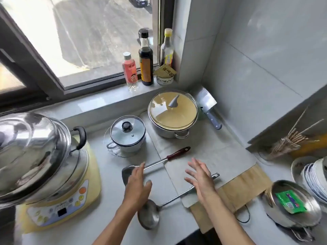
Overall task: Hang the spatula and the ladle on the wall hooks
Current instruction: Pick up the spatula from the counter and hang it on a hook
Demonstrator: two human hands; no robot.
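A steel spatula (160,161) with a dark red handle lies flat on the counter, its blade to the left and its handle pointing up-right. A steel ladle (150,215) lies nearer me, bowl at the lower left, thin handle running up-right to a hooked end. My left hand (138,185) hovers with fingers spread over the spatula's blade and covers part of it. My right hand (200,175) is spread over the ladle's handle and holds nothing. No wall hooks are in view.
A small lidded pot (127,134) and a larger lidded pot (173,114) stand behind the utensils. A cleaver (208,105) leans at the corner wall. A yellow cooker (58,197) with a steel lid is at left. Brown paper bag (242,187), steel dish (293,204) and stacked plates (315,177) sit at right. Bottles (146,62) line the windowsill.
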